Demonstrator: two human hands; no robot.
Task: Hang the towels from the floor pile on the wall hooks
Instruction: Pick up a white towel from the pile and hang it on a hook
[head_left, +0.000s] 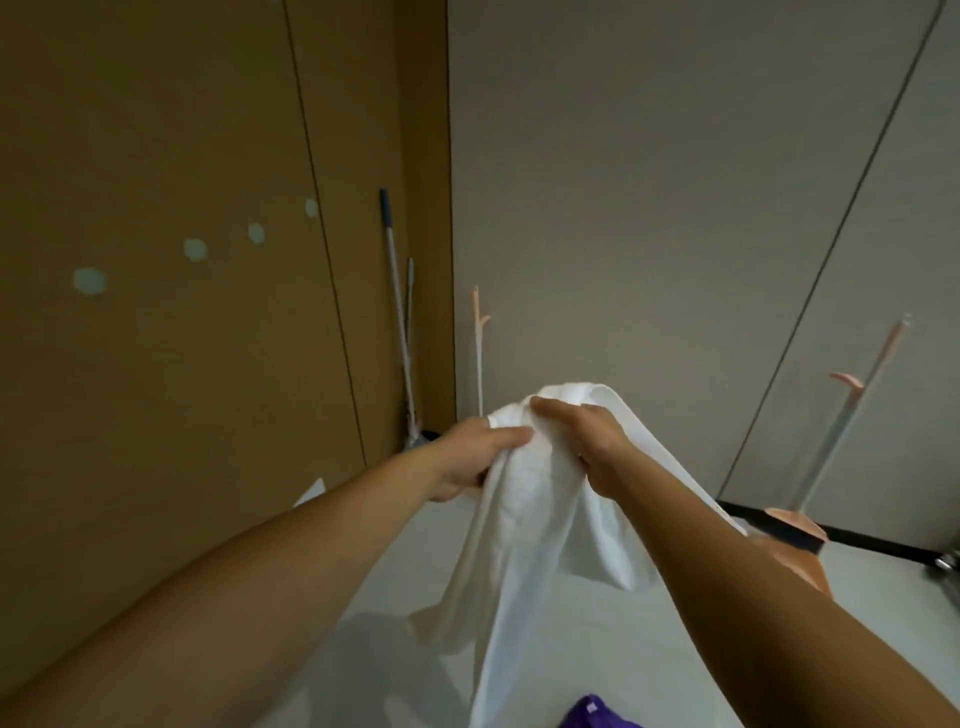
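Note:
A white towel (524, 545) hangs from both my hands in the middle of the view, its lower part trailing down toward the pale floor. My left hand (475, 454) grips the bunched top edge from the left. My right hand (587, 441) grips the same top edge from the right, fingers curled over the cloth. Several pale round hooks (195, 249) sit in a rising row on the brown wall at the left, well away from the towel. A purple cloth (597, 714) shows at the bottom edge.
A mop handle (397, 312) leans in the corner between the brown wall and the grey wall. A pink-tipped pole (479, 348) stands behind the towel. At the right, another pink pole (852, 415) rises from a pink base (795, 525).

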